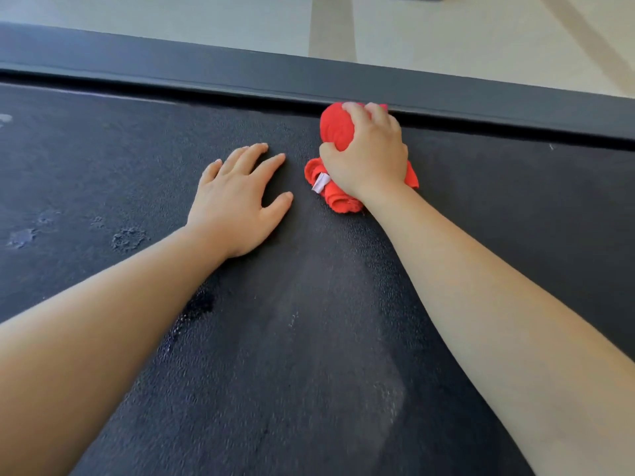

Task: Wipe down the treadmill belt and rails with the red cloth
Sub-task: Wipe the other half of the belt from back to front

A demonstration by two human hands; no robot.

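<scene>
On the left part of the treadmill belt (103, 159), pale dried blotches (129, 238) are sitting on the dark textured surface, with more near the far left edge; that stretch is looking unwiped and is lying open, with nothing in the way. The left hand (237, 201) is resting flat on the belt, fingers spread, holding nothing and apparently bracing. Just beside it to the right, the right hand (369, 156) is closing over the red cloth (335, 127), bunching it into a ball and pressing it against the belt. The cloth is looking soft, light and easily squashed, so a whole-palm hold on the bunched middle is probably suiting it best; loose folds and a white tag (321, 183) are trailing out at the near side and could drag or unroll. The cloth's far end is lying against the dark groove under the far rail (481, 97), which is running diagonally across the scene, so a stroke to the right can probably follow that edge. Beyond the rail, pale floor (171, 15) is showing.
</scene>
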